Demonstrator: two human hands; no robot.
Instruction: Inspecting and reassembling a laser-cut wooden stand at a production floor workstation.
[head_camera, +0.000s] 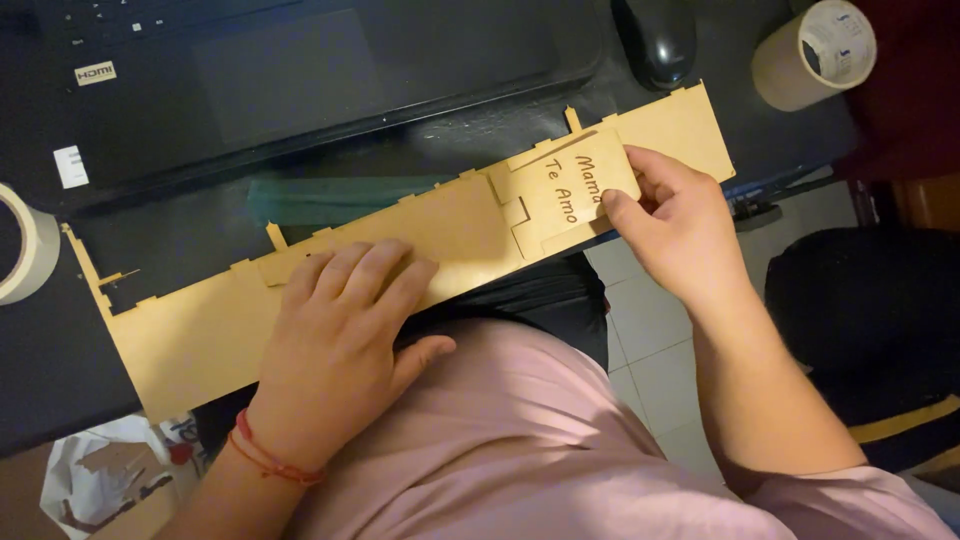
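A long thin laser-cut wooden sheet (200, 330) lies slantwise across the front edge of a dark desk. My left hand (335, 345) lies flat on its middle, fingers spread, pressing it down. My right hand (675, 225) pinches a small rounded wooden piece with engraved writing (570, 190) between thumb and fingers, holding it on top of the sheet near the right end. A notched cut-out edge shows just left of that piece.
A black laptop (300, 70) sits behind the sheet, with a black mouse (660, 35) to its right. Masking tape rolls stand at the top right (815, 55) and far left (25, 245). A green strip (320, 198) lies under the sheet. Crumpled white plastic bag (100, 480) on the floor.
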